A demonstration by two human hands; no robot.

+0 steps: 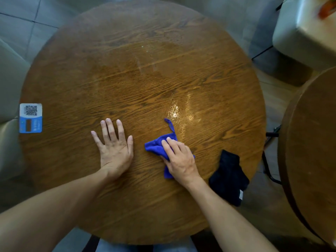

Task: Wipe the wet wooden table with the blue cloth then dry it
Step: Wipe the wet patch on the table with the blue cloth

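Note:
A round wooden table [138, 84] fills the view, with a shiny wet patch [179, 110] right of centre. The blue cloth [154, 145] lies crumpled on the near middle of the table, just below that patch. My right hand [179, 159] presses down on the cloth, fingers curled over it, covering most of it. My left hand [113, 145] rests flat on the bare wood to the left of the cloth, fingers spread, holding nothing.
A black cloth [230, 177] lies near the table's right front edge, beside my right forearm. A blue-and-white QR-code card [30, 118] sits at the left edge. A second wooden table [312, 139] stands close on the right, and a pale seat [305, 33] at the back right.

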